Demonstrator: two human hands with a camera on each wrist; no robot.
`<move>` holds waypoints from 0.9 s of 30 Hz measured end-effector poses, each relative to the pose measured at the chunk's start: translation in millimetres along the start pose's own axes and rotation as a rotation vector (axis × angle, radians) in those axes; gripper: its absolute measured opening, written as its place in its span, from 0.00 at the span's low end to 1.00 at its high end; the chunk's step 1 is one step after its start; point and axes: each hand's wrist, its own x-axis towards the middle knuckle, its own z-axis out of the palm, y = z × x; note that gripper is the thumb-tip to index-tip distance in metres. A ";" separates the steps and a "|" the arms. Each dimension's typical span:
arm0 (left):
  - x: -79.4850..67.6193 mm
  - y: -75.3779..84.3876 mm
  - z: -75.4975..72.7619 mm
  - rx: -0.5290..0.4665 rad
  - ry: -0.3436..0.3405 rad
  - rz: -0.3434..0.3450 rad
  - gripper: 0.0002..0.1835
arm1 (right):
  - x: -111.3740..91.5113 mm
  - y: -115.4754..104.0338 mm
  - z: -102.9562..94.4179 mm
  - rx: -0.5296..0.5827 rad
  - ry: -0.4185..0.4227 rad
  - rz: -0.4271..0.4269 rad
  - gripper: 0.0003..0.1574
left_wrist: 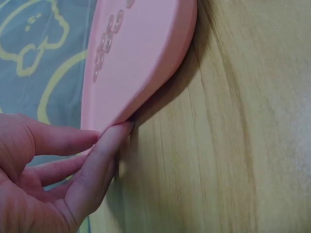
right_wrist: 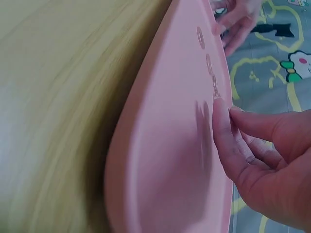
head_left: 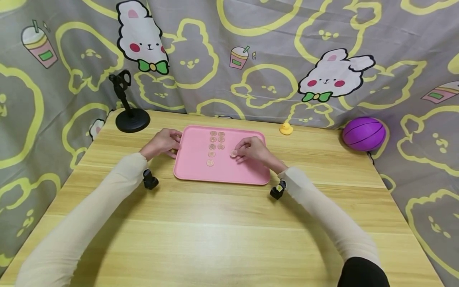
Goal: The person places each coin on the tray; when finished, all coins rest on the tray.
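A pink tray (head_left: 193, 167) lies on the wooden table, with round copper-coloured coins (head_left: 211, 154) set out on it in two columns. Several coins form the left column, and three form the right one. My left hand (head_left: 165, 142) pinches the tray's left rim between thumb and fingers, as the left wrist view also shows. Over the right half of the tray, my right hand (head_left: 254, 149) pinches a single coin (head_left: 233, 153) at its fingertips. In the right wrist view the fingers (right_wrist: 222, 124) largely hide that coin, and their shadow falls on the tray.
A black stand (head_left: 132, 119) stands at the back left of the table. Behind the tray sits a small yellow rubber duck (head_left: 286, 128), and a purple ball (head_left: 364, 134) is at the back right. A patterned curtain (head_left: 265, 87) hangs along the table's back edge.
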 end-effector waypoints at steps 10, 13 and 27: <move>-2.0 -0.1 -0.2 -0.009 0.007 0.004 0.35 | 10.4 -4.9 27.8 -0.148 0.012 -0.083 0.05; -2.0 0.3 0.5 -0.012 0.013 0.001 0.37 | 12.5 -5.3 34.4 -0.213 0.018 -0.127 0.04; 0.7 -0.1 2.8 -0.014 0.022 -0.004 0.40 | 16.6 -9.5 43.7 -0.367 0.029 -0.103 0.05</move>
